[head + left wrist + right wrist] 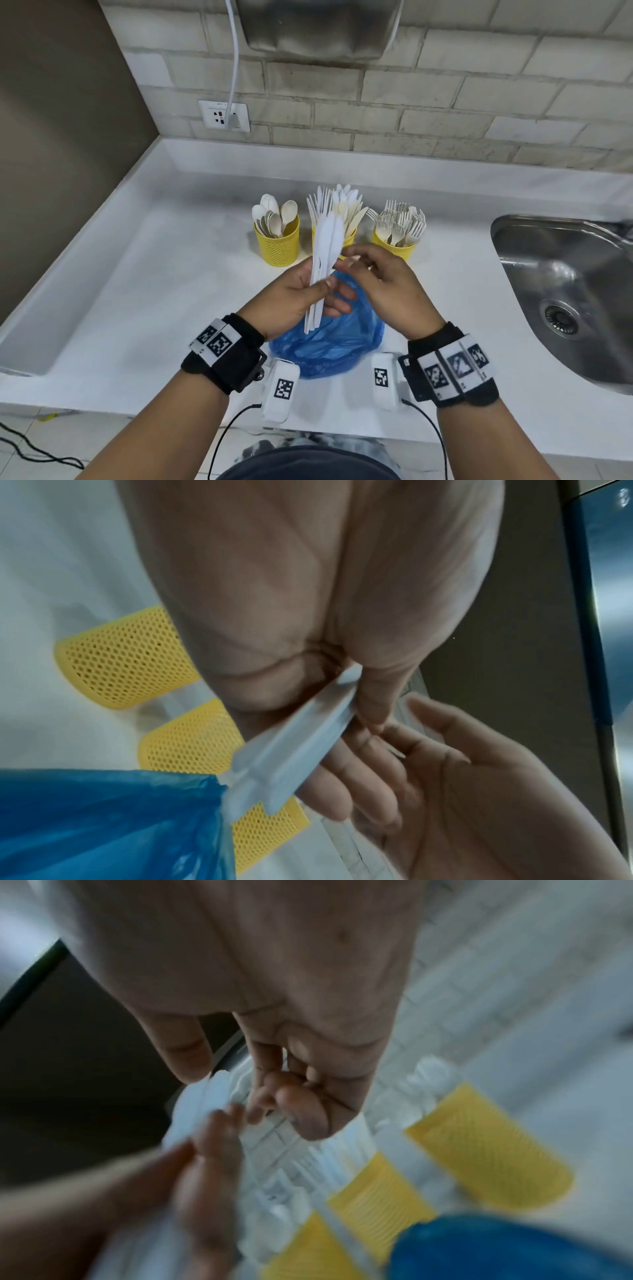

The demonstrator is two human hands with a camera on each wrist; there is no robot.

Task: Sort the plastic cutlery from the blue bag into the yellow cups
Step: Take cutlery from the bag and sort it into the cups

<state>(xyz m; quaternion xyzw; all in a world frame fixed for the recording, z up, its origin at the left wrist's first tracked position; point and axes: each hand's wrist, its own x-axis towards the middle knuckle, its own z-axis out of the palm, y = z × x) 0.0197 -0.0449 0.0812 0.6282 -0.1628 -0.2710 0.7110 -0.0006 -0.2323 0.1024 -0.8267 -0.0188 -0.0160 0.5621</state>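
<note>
My left hand (330, 291) grips a bundle of white plastic knives (323, 260) upright above the blue bag (339, 342), which lies crumpled on the white counter. The left wrist view shows the knife handles (301, 739) pinched under the thumb. My right hand (356, 260) hovers just right of the bundle with relaxed fingers, its fingertips by the knives, holding nothing I can make out. Three yellow mesh cups stand behind: the left cup (277, 245) holds spoons, the middle cup (347, 240) holds knives, the right cup (394, 248) holds forks. The right wrist view is blurred.
A steel sink (565, 274) is sunk into the counter at the right. A wall socket (224, 115) with a white cable sits on the brick wall behind. A raised ledge (85, 274) borders the counter on the left.
</note>
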